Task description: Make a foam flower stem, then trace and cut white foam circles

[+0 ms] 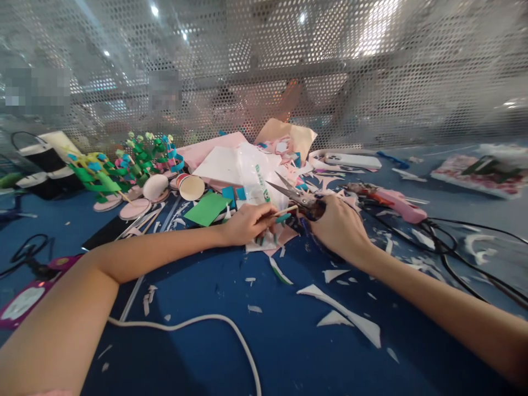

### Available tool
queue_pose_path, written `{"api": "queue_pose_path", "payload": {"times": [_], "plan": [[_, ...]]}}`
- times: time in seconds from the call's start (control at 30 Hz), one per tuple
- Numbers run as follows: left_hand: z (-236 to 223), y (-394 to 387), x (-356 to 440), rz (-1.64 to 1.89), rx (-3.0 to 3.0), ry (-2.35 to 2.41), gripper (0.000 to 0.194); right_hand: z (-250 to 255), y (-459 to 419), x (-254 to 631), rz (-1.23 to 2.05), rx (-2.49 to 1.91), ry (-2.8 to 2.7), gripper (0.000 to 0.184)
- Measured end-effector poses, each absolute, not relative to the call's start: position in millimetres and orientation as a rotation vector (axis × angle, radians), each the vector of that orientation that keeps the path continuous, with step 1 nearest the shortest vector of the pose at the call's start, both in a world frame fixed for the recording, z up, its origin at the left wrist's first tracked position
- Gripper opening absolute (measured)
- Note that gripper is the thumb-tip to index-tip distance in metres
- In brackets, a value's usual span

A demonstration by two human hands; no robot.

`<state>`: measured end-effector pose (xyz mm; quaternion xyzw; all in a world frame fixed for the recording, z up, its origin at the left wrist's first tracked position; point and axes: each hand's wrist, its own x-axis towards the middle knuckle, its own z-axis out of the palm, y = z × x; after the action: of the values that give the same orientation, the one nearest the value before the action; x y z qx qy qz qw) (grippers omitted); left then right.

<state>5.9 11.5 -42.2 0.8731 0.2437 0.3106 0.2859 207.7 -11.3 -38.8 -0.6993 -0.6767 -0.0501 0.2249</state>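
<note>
My left hand (248,224) is closed on a thin pale wooden stick (286,210) that points right. A small teal-green piece (282,218) shows beside its fingertips. In my right hand (338,226) is a pair of scissors (291,193), its blades parted and pointing up and left. The stick's tip lies close to the scissors' pivot; whether they touch I cannot tell. Behind both hands lie a clear plastic bag with green print (256,170) and pink paper scraps (289,234). A green paper sheet (208,209) rests left of my left hand.
Green paper plants on round bases (136,209) stand at the left, near a paper cup (191,187). A pink glue gun (398,204) with black cords lies right. White scraps (346,313) and a white cable (214,317) lie in front. Perforated metal mesh (247,66) rises behind.
</note>
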Motion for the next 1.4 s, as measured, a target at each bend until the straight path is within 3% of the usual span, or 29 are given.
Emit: {"api": "queue_pose_path", "payload": {"times": [0.2, 0.33, 0.53, 0.73, 1.0, 1.17, 1.33, 1.4], "plan": [[-38, -4, 6, 1.153, 3.181, 0.173, 0.014, -46, -9, 207, -0.293, -1.854, -1.986, 0.032], [-28, -17, 9, 1.016, 3.261, -0.154, 0.015, -42, -14, 201, -0.434, -1.816, -2.180, 0.035], [-26, -21, 11, 0.811, 2.910, -0.018, 0.016, -36, -13, 205, -0.353, -1.835, -2.180, 0.033], [-30, -16, 10, 0.934, 2.983, -0.030, 0.018, -27, -15, 207, -0.090, -1.914, -2.126, 0.043], [-27, -14, 10, 0.875, 3.198, 0.092, 0.023, -16, -34, 197, -0.612, -1.639, -2.244, 0.027], [-29, -11, 8, 1.070, 3.394, -0.079, 0.022, -9, -31, 203, -0.566, -1.348, -2.393, 0.029], [-33, -6, 5, 1.431, 3.443, -0.240, 0.011, -4, -15, 224, -0.673, -1.804, -1.906, 0.032], [-34, -5, 4, 1.442, 3.410, -0.183, 0.011, -4, -5, 240, -0.676, -2.065, -1.640, 0.048]]}}
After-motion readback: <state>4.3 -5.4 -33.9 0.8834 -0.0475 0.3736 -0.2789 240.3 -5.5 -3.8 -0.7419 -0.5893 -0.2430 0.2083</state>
